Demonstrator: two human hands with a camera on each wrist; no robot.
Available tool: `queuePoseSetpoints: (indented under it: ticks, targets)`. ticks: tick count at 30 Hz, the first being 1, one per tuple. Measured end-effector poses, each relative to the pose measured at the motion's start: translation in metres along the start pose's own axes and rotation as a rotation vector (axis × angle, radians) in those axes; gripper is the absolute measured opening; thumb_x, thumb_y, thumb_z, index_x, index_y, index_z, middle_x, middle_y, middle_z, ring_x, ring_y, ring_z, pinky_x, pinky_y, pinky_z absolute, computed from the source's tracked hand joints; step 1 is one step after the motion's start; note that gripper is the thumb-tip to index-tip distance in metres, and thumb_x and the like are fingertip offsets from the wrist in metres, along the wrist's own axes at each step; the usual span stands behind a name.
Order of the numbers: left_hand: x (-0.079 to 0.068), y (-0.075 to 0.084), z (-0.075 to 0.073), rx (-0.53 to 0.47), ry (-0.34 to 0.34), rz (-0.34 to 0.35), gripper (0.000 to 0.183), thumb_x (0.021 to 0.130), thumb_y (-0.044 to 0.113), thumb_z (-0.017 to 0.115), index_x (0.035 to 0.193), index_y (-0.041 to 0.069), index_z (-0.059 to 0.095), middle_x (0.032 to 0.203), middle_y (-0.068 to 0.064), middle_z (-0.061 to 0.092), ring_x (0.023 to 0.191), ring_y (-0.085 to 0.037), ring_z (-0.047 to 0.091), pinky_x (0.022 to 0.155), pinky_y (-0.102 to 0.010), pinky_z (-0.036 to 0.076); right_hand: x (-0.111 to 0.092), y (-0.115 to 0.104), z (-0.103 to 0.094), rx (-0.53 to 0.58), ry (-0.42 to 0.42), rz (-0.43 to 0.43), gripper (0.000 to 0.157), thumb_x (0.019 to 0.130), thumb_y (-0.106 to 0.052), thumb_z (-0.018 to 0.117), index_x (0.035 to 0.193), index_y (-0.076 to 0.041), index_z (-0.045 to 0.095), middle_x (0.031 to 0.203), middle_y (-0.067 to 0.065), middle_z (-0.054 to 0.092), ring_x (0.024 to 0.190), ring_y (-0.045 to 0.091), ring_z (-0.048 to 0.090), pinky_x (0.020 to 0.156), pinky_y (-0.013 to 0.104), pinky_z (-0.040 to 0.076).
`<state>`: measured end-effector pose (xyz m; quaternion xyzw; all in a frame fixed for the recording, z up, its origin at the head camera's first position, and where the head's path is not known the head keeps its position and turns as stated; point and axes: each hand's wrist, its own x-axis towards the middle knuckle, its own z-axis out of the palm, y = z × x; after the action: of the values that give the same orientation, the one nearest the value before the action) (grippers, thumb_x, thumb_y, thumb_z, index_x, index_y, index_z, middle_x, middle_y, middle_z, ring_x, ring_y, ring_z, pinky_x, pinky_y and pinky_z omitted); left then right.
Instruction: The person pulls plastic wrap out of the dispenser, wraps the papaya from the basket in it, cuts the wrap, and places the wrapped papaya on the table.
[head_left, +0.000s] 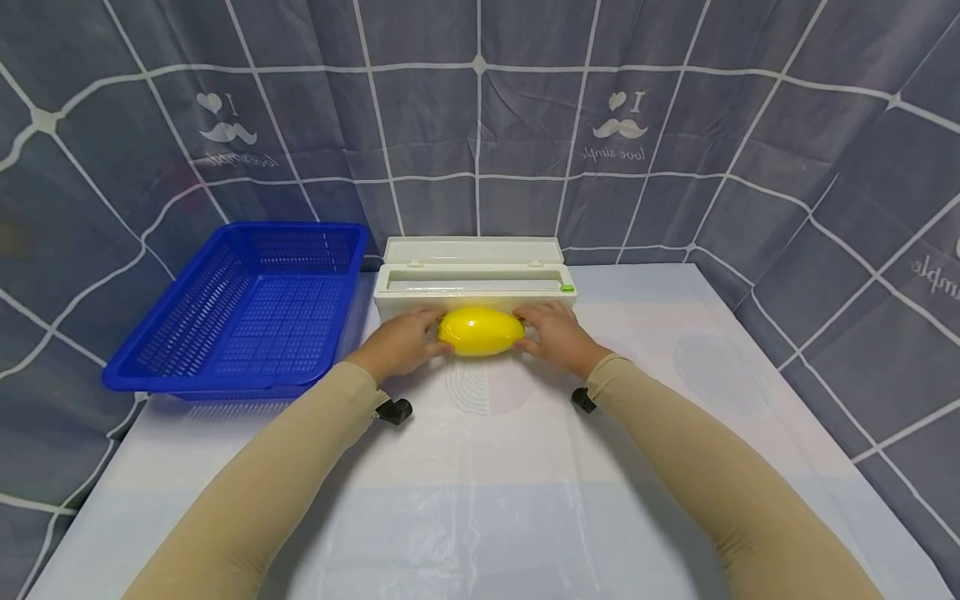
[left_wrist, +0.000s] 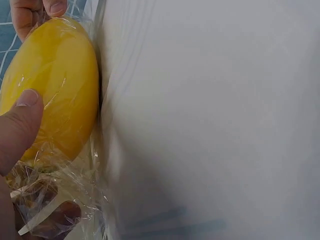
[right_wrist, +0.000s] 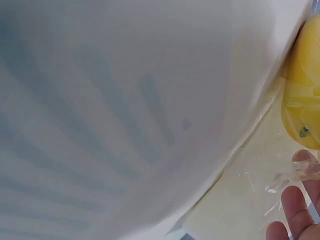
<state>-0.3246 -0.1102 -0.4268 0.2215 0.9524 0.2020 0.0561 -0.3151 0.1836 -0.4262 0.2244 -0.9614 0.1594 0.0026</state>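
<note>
A glossy yellow melon (head_left: 481, 331), smooth and oval, lies on its side in front of a white cling film dispenser (head_left: 476, 281). My left hand (head_left: 401, 342) holds the melon's left end, its thumb pressed on the skin. Crinkled clear cling film (left_wrist: 62, 182) covers the melon and bunches over the left fingers. At the opposite end, my right hand (head_left: 558, 337) grips with thumb in front and fingers behind. The right wrist view shows its fingertips (right_wrist: 295, 200) against clear film beside the melon's stem end; the right thumb is out of that view.
The dispenser's lid (head_left: 472, 249) stands open at the back, and a green slider (head_left: 567, 288) sits at its right end. To the left is a blue plastic basket (head_left: 341, 333). A grey checked curtain (head_left: 480, 125) encloses the white-covered table (head_left: 480, 517).
</note>
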Motion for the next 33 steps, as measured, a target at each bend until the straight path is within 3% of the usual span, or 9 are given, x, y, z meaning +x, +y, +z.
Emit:
queuePoseSetpoints:
  ticks: [18, 26, 33]
  targets:
    - [-0.003, -0.002, -0.004, -0.061, 0.126, 0.063, 0.071, 0.095, 0.035, 0.076, 0.156, 0.011, 0.050, 0.157, -0.015, 0.052, 0.145, -0.037, 0.051, 0.124, -0.053, 0.039, -0.002, 0.006, 0.002, -0.005, 0.005, -0.002, 0.061, 0.099, -0.031, 0.074, 0.151, -0.007, 0.054, 0.154, 0.015, 0.057, 0.147, 0.040, 0.044, 0.125, 0.062, 0.027]
    - [-0.007, -0.006, -0.003, -0.100, 0.124, 0.055, 0.062, 0.098, 0.019, 0.061, 0.158, 0.014, 0.047, 0.160, -0.012, 0.049, 0.148, -0.037, 0.047, 0.123, -0.055, 0.039, -0.005, 0.008, 0.003, 0.002, 0.026, 0.010, 0.059, 0.101, -0.033, 0.072, 0.151, -0.007, 0.055, 0.154, 0.015, 0.057, 0.147, 0.039, 0.044, 0.126, 0.060, 0.027]
    - [-0.007, -0.005, -0.001, -0.107, 0.168, 0.062, 0.057, 0.098, 0.007, 0.050, 0.154, 0.011, 0.052, 0.156, -0.012, 0.052, 0.148, -0.036, 0.048, 0.124, -0.053, 0.038, -0.009, 0.013, 0.001, 0.040, 0.055, 0.024, 0.057, 0.104, -0.037, 0.066, 0.152, -0.007, 0.054, 0.155, 0.014, 0.057, 0.149, 0.038, 0.042, 0.128, 0.056, 0.026]
